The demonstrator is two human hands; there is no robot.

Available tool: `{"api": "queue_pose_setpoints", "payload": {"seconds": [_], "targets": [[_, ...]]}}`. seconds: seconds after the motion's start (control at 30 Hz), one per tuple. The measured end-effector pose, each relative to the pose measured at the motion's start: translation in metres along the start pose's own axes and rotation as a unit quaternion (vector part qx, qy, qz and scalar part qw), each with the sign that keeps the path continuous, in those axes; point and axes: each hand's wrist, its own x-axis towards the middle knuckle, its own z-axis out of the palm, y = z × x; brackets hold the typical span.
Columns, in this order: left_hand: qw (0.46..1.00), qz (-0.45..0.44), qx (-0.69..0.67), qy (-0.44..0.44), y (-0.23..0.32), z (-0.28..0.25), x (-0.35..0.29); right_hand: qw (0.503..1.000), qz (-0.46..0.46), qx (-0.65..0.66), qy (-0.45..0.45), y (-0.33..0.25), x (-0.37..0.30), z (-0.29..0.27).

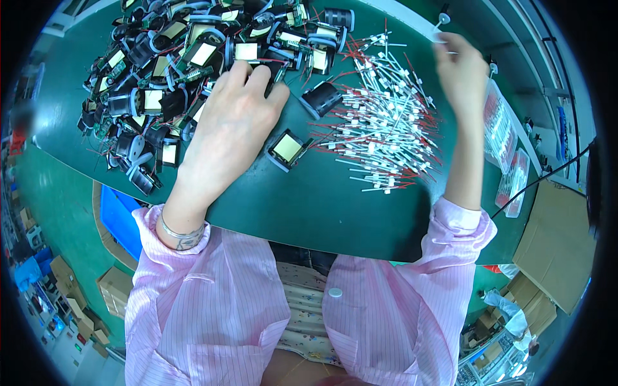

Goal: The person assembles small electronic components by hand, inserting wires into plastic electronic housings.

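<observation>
On the tabletop (315, 219), leftward: modules (203, 54) are being partly covered by the left hand (237, 106), nearer, half-curled, grip hidden; rightward: wires (386, 122), mostly crosswise, are being flanked by the right hand (462, 67), fingers bent, hold unclear.

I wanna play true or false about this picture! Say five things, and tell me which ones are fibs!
1. The left hand is at the pile of black parts. True.
2. The tabletop is red. False: the tabletop is green.
3. The red and white wires lie to the right of the left hand. True.
4. The right hand touches the black parts. False: the right hand is away from them, beyond the wires.
5. The right sleeve is pink. True.
</observation>
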Motion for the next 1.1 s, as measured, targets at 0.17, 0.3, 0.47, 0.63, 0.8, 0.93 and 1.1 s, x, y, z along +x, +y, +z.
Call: {"api": "queue_pose_setpoints", "payload": {"seconds": [0.17,0.3,0.47,0.63,0.8,0.93,1.1], "targets": [[0.964,0.057,-0.187,0.180,-0.003,-0.001,0.006,0.988,0.059,-0.016,-0.142,-0.026,0.010,0.054],[0.618,-0.113,-0.777,0.043,-0.007,-0.010,-0.003,0.979,0.113,0.009,-0.170,-0.027,0.018,0.049],[0.380,-0.188,-0.906,0.010,0.009,-0.020,0.000,0.979,0.037,0.162,-0.115,-0.065,-0.022,-0.019],[0.571,-0.048,-0.817,-0.054,0.008,-0.015,-0.008,0.890,0.104,0.422,-0.140,-0.092,-0.092,-0.057],[0.606,-0.042,-0.794,-0.021,0.016,-0.016,-0.001,0.821,0.133,0.517,-0.201,-0.095,-0.127,-0.065],[0.774,0.054,-0.631,-0.001,0.020,-0.012,-0.003,0.774,0.158,0.562,-0.245,-0.099,-0.135,-0.062],[0.817,0.103,-0.565,0.062,0.029,-0.006,-0.010,0.793,0.136,0.541,-0.244,-0.101,-0.135,-0.060]]}}
